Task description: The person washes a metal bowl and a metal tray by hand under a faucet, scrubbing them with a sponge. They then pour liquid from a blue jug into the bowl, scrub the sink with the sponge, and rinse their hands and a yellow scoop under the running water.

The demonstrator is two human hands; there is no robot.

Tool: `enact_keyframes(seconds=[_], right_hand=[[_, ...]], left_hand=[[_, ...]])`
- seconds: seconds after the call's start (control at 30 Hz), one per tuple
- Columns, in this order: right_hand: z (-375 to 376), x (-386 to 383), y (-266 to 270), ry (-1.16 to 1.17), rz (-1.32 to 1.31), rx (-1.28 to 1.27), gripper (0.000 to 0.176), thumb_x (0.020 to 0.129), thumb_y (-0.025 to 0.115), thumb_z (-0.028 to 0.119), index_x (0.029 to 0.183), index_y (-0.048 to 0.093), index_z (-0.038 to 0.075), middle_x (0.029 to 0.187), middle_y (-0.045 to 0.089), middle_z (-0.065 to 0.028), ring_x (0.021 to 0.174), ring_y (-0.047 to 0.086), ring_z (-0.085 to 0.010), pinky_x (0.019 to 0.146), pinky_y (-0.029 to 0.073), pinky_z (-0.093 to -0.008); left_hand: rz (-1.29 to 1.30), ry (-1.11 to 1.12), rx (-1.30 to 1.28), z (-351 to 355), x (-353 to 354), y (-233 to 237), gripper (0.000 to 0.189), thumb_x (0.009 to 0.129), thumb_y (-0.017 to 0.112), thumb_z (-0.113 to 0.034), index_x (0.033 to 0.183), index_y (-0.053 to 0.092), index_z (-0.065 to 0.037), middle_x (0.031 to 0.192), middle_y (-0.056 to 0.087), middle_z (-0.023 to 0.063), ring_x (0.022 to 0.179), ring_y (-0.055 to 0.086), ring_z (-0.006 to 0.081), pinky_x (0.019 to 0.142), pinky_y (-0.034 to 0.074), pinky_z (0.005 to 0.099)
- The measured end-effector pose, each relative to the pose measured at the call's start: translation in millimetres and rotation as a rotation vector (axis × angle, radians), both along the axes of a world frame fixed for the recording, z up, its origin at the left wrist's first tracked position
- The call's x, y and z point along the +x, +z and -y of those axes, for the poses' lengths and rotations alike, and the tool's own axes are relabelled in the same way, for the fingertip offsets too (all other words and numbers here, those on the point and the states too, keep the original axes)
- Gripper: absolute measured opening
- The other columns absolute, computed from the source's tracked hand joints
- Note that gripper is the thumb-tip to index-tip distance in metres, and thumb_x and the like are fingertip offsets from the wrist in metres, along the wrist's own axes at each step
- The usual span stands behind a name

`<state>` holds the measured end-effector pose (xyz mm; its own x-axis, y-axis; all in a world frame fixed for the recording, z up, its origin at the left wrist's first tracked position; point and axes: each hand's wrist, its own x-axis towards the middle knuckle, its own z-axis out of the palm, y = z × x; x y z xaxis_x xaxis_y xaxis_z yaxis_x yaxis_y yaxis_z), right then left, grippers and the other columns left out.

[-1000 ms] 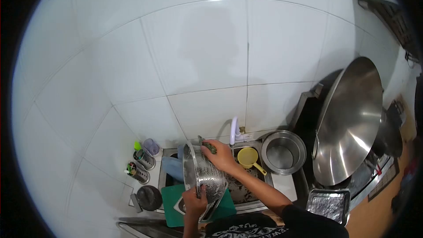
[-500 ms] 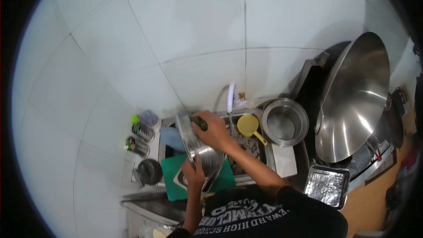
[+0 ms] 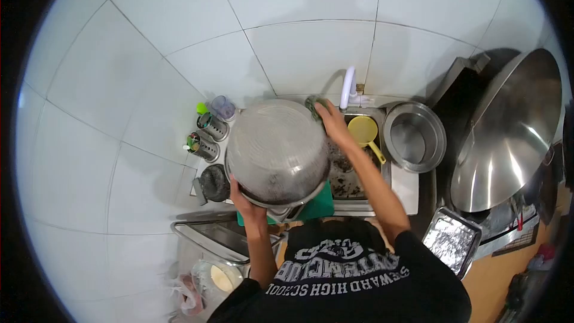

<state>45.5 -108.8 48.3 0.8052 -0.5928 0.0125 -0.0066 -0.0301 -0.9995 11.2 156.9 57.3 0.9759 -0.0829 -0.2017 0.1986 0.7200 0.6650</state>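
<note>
A large metal pot (image 3: pixel 278 149) is held up over the left part of the sink, its rounded, wet outer bottom facing the camera. My left hand (image 3: pixel 245 200) grips the pot's lower left rim. At the pot's upper right, my right hand (image 3: pixel 329 116) is closed on a dark green scrubbing pad (image 3: pixel 314 108), close beside the pot's side. Under the pot lies a green board (image 3: pixel 323 202). To the right of my right hand is a yellow ladle (image 3: pixel 363 130) in the sink (image 3: pixel 387 184).
A white faucet (image 3: pixel 348 87) rises behind the sink. A metal pot (image 3: pixel 414 136), a large wok (image 3: pixel 508 137) and a foil-lined tray (image 3: pixel 452 240) stand to the right. Utensil holders (image 3: pixel 212 125) and a dark stone-like bowl (image 3: pixel 215 182) are at the left.
The pot has been lifted and turned so its outer bottom shows. My right hand has moved with the pad from inside the pot to its outer side. The camera view has shifted.
</note>
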Motion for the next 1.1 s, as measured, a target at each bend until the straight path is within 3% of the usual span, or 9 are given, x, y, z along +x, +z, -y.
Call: enact_keyframes(seconds=[0.07, 0.23, 0.3, 0.47, 0.73, 0.83, 0.9, 0.93, 1.1], right_hand=[[11.3, 10.2, 25.9, 0.325, -0.059, -0.119, 0.05, 0.092, 0.056, 0.036, 0.126, 0.054, 0.0, 0.125, 0.055, -0.022, 0.12, 0.05, -0.0356, 0.103, 0.037, -0.0398], [-66.1, -21.5, 48.8, 0.318, 0.337, -0.59, 0.036, 0.087, 0.062, 0.026, 0.116, 0.06, 0.005, 0.122, 0.055, -0.0227, 0.12, 0.049, -0.0371, 0.1, 0.041, -0.0434], [-97.7, -62.5, 54.8, 0.366, 0.412, -0.55, 0.034, 0.087, 0.062, 0.019, 0.118, 0.059, 0.006, 0.125, 0.054, -0.0223, 0.118, 0.052, -0.038, 0.099, 0.042, -0.0446], [-69.8, -53.0, -3.3, 0.2, 0.326, -0.488, 0.032, 0.085, 0.063, 0.014, 0.117, 0.058, 0.008, 0.118, 0.056, -0.0209, 0.112, 0.054, -0.0385, 0.096, 0.043, -0.0438], [-77.1, -96.7, 3.2, 0.199, 0.409, -0.507, 0.033, 0.083, 0.067, 0.014, 0.115, 0.061, 0.01, 0.112, 0.058, -0.0175, 0.111, 0.055, -0.0329, 0.096, 0.042, -0.0396], [-33.8, -116.2, -62.0, 0.246, 0.037, -0.261, 0.032, 0.083, 0.067, 0.013, 0.114, 0.062, 0.007, 0.106, 0.06, -0.0164, 0.101, 0.059, -0.0297, 0.089, 0.046, -0.0365], [-6.1, -133.2, -101.7, 0.177, -0.09, -0.379, 0.029, 0.084, 0.064, 0.012, 0.112, 0.063, 0.005, 0.103, 0.061, -0.0133, 0.096, 0.061, -0.0269, 0.085, 0.047, -0.0352], [2.8, -140.9, -113.8, 0.106, -0.081, -0.353, 0.029, 0.086, 0.062, 0.016, 0.113, 0.062, 0.005, 0.103, 0.063, -0.0128, 0.097, 0.061, -0.0248, 0.086, 0.046, -0.0341], [18.9, -164.9, -156.3, -0.052, -0.244, -0.13, 0.033, 0.088, 0.063, 0.027, 0.114, 0.063, 0.006, 0.097, 0.067, -0.0152, 0.091, 0.062, -0.0218, 0.083, 0.046, -0.035]], left_hand=[[-0.011, 0.021, 0.146, -11.7, -9.0, -12.7, 0.049, 0.099, 0.041, -0.033, 0.137, 0.042, -0.003, 0.136, 0.048, 0.0135, 0.121, 0.049, 0.0306, 0.102, 0.039, 0.0438], [-0.031, 0.062, 0.207, -2.4, -16.2, -3.0, 0.056, 0.098, 0.043, -0.038, 0.14, 0.036, -0.001, 0.143, 0.04, 0.0142, 0.128, 0.042, 0.0303, 0.104, 0.037, 0.0427], [0.163, 0.058, 0.237, -11.1, -2.0, -9.7, 0.057, 0.097, 0.044, -0.04, 0.139, 0.037, -0.002, 0.141, 0.041, 0.014, 0.128, 0.042, 0.0306, 0.106, 0.036, 0.0437], [0.107, 0.135, 0.202, -28.6, 0.1, -1.2, 0.049, 0.095, 0.054, -0.031, 0.131, 0.043, 0.001, 0.129, 0.049, 0.0181, 0.112, 0.054, 0.0315, 0.094, 0.048, 0.0485], [0.081, 0.039, 0.278, -0.7, 8.9, -37.0, 0.051, 0.092, 0.059, -0.019, 0.132, 0.036, 0.001, 0.13, 0.046, 0.0177, 0.118, 0.049, 0.0295, 0.097, 0.046, 0.0459], [0.122, 0.048, 0.662, -15.2, 17.1, -30.1, 0.042, 0.087, 0.066, -0.012, 0.121, 0.047, 0.003, 0.117, 0.055, 0.0153, 0.102, 0.057, 0.0239, 0.087, 0.049, 0.0389], [0.371, -0.112, 1.116, -16.7, 19.3, -5.6, 0.027, 0.082, 0.073, -0.01, 0.1, 0.059, 0.005, 0.094, 0.064, 0.008, 0.079, 0.059, 0.0177, 0.073, 0.049, 0.0313], [0.464, -0.194, 1.114, -11.2, 16.5, 9.4, 0.021, 0.078, 0.077, -0.013, 0.084, 0.064, 0.002, 0.071, 0.062, 0.0032, 0.062, 0.053, 0.0123, 0.059, 0.044, 0.0277], [0.831, -0.533, 1.518, 4.5, 3.8, -4.9, 0.018, 0.079, 0.073, -0.017, 0.086, 0.063, -0.004, 0.072, 0.061, 0.0139, 0.059, 0.058, 0.0274, 0.056, 0.044, 0.0364]])
